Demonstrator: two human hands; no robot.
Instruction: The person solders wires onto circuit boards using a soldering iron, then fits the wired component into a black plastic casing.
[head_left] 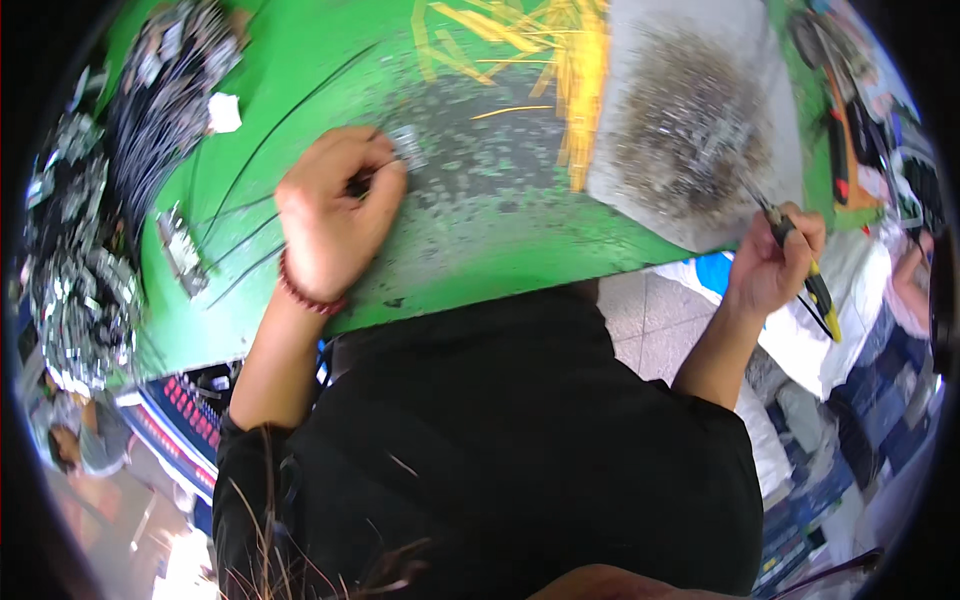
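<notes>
My left hand [335, 205], with a beaded bracelet at the wrist, is curled closed over the green tabletop. Thin black cables [245, 262] run into it from the left. By its fingertips shows a small clear-and-silver piece [408, 147], blurred. On the right, my right hand [775, 258] grips a slim hand tool [822, 298] with a yellow and black handle and a narrow metal tip; its exact kind is unclear. That tip is over the edge of a heap of fine, wiry metallic bits [695, 125] on a whitish sheet [640, 205].
Yellow strips [578, 90] lie beside the sheet. Bundled black cables [160, 110] and a pile of silvery parts [85, 310] fill the left side. Dark specks cover the green table [450, 270]. An orange-and-black tool [850, 130] lies far right. Another person [85, 445] is at lower left.
</notes>
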